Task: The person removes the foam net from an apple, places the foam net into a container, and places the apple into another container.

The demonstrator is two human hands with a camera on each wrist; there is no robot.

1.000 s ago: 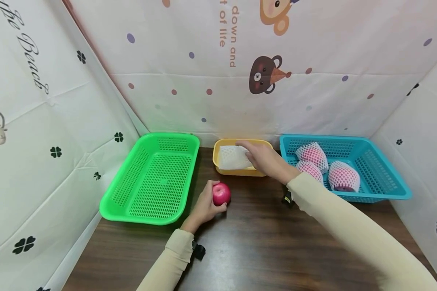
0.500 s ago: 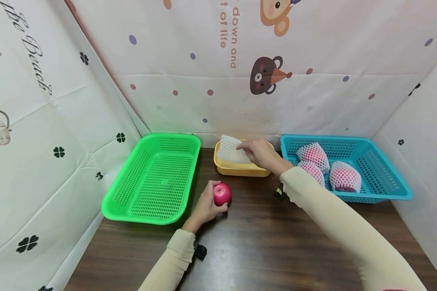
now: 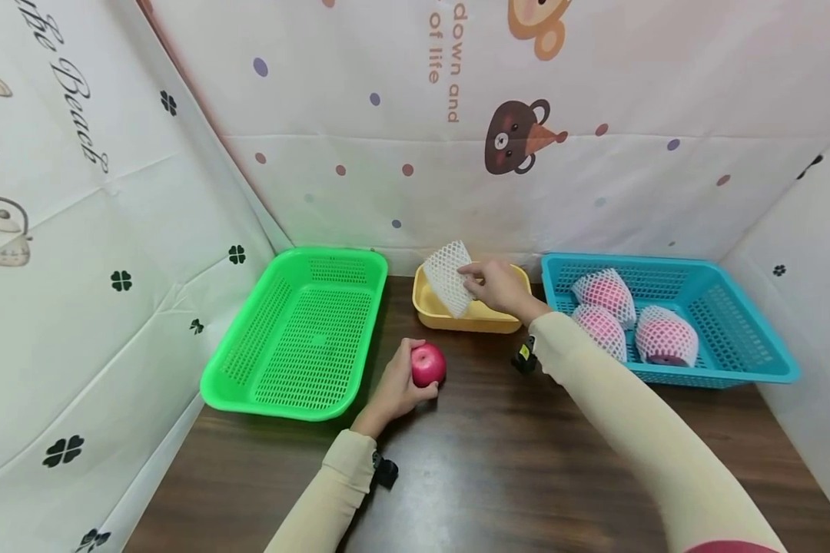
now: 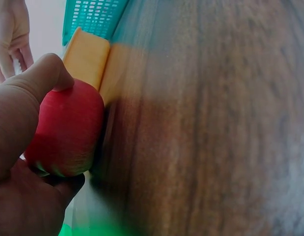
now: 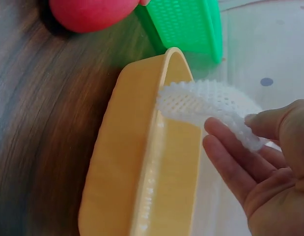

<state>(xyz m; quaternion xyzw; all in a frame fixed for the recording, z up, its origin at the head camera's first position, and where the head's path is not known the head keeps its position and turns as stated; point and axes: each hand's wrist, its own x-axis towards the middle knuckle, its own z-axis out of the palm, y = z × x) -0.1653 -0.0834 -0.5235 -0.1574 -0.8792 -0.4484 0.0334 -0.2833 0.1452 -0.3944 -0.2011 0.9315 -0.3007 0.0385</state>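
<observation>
My left hand [image 3: 397, 388] grips a red apple [image 3: 428, 365] on the table, thumb and fingers curled round its sides. In the left wrist view the apple [image 4: 70, 130] sits between thumb and fingers, low against the wood. My right hand [image 3: 501, 290] pinches a white foam fruit net [image 3: 449, 278] by its right side, over the yellow basket [image 3: 470, 325]. The right wrist view has the net [image 5: 206, 101] between thumb and fingers, flattened and overlapping the basket's rim.
To the left stands a green basket [image 3: 311, 338] with nothing in it. A blue basket [image 3: 733, 326] on the right holds several fruits in foam nets [image 3: 666, 338]. A printed white cloth [image 3: 360, 184] hangs behind the baskets.
My right hand has closed its fingers on the foam net and lifted it from the yellow basket, tilting it upward. My left hand stays on the apple. The head view has shifted slightly.
</observation>
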